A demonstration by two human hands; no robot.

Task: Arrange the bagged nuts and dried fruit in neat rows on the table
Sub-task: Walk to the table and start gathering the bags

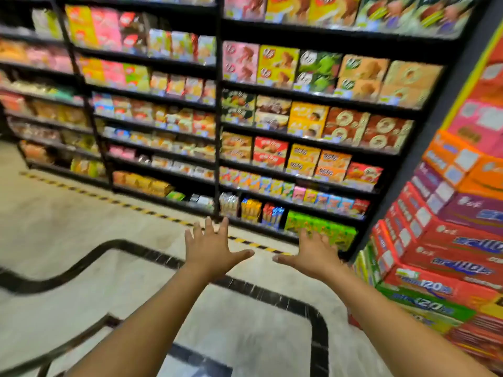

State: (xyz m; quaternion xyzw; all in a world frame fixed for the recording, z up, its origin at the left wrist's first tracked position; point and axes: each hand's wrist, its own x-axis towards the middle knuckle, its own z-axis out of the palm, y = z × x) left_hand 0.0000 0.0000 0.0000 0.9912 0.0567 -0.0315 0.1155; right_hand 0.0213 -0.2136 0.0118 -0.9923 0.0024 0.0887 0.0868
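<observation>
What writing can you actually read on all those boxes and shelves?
"120": on the red carton in the stack at right.
"120", less sharp: on the green carton just below it.
Everything else, on the shelf boxes, price tags and other cartons, is too blurred to read.

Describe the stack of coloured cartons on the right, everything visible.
The stack of coloured cardboard cartons fills the right edge, piled in stepped layers: green and red low down, purple and orange above, pink higher up. Many ends bear pale labels; the print is blurred, though "120" reads on a red and a green carton. It stands beside the end of the black metal shelving.
</observation>
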